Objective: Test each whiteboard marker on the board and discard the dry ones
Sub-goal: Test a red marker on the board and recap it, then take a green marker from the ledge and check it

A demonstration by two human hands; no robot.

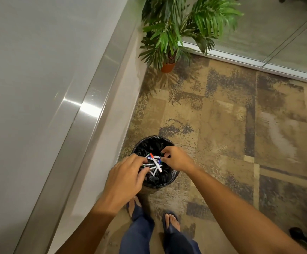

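A small round bin (172, 177) with a black liner stands on the carpet by the wall. Several whiteboard markers (155, 163) with red, blue and green caps lie heaped inside it. My left hand (126, 176) hovers over the bin's left rim with its fingers loosely bent and spread downward, and nothing shows in its grasp. My right hand (176, 159) is over the right rim with its fingers curled inward. A blue marker end sits right at its fingertips, and I cannot see whether the fingers pinch it. The whiteboard (39, 70) fills the left side.
The board's metal tray ledge (86, 114) runs diagonally along the wall. A potted palm (169, 39) stands in the far corner beside a glass partition (259, 33). My feet in sandals (170, 221) are just behind the bin on patterned carpet.
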